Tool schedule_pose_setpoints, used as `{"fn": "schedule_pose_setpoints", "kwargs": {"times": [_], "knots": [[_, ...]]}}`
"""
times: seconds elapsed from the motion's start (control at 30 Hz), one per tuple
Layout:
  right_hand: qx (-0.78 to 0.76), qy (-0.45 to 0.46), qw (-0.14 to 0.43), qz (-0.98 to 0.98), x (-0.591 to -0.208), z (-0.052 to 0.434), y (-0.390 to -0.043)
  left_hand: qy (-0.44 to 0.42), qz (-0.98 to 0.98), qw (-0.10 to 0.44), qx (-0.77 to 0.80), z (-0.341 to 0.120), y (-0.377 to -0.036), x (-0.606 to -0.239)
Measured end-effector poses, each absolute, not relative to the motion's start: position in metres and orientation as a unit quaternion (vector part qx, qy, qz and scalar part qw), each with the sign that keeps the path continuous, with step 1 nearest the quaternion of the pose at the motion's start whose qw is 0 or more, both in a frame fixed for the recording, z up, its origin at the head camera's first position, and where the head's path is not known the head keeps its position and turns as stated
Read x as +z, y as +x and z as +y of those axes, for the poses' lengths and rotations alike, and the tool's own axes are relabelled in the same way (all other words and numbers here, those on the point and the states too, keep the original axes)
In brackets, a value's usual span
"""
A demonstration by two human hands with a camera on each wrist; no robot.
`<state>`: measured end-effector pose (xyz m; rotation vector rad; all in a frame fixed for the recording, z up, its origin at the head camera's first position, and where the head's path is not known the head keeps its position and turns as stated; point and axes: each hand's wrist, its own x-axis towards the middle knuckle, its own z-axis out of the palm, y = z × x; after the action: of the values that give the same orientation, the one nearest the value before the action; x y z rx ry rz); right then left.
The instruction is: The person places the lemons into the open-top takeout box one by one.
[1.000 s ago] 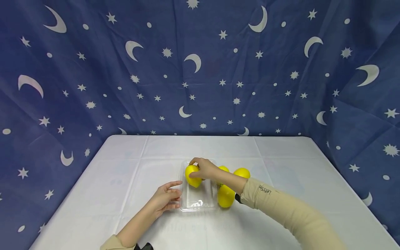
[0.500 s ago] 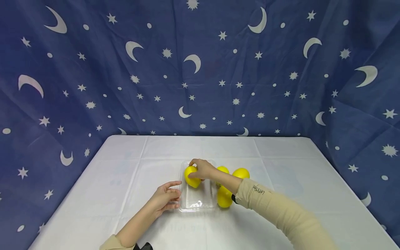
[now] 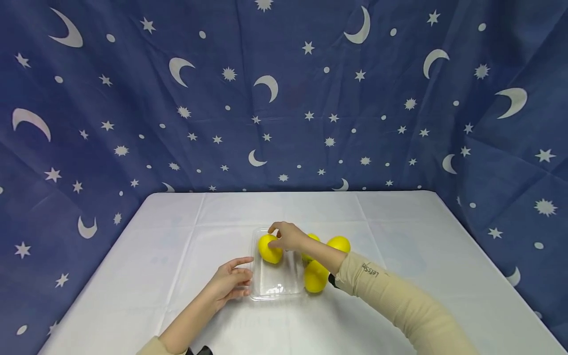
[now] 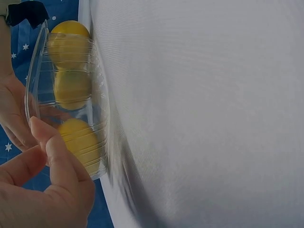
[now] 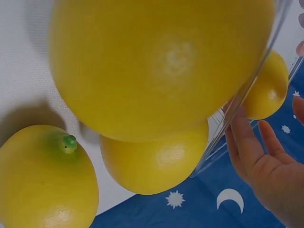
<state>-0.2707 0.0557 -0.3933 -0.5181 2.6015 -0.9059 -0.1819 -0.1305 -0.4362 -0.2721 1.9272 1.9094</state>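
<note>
right hand (image 3: 288, 236) pinches a lemon (image 3: 269, 248) in the clear tray (image 3: 275, 288); left hand (image 3: 230, 281) relaxed, steadying it; light tray may skid

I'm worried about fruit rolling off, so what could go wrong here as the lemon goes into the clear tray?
The tray is light; only the left hand touches its side, so it may slide. The lemon under the right hand might roll inside once released. The right sleeve could nudge the loose lemons beside the tray.
</note>
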Motion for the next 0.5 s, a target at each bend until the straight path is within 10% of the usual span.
{"fn": "schedule_pose_setpoints", "kwargs": {"times": [0.5], "knots": [[-0.351, -0.185, 0.166, 0.903, -0.3903, 0.0620, -0.2690, -0.088, 0.688, 0.209, 0.690, -0.1329, -0.1813, -0.4367]]}}
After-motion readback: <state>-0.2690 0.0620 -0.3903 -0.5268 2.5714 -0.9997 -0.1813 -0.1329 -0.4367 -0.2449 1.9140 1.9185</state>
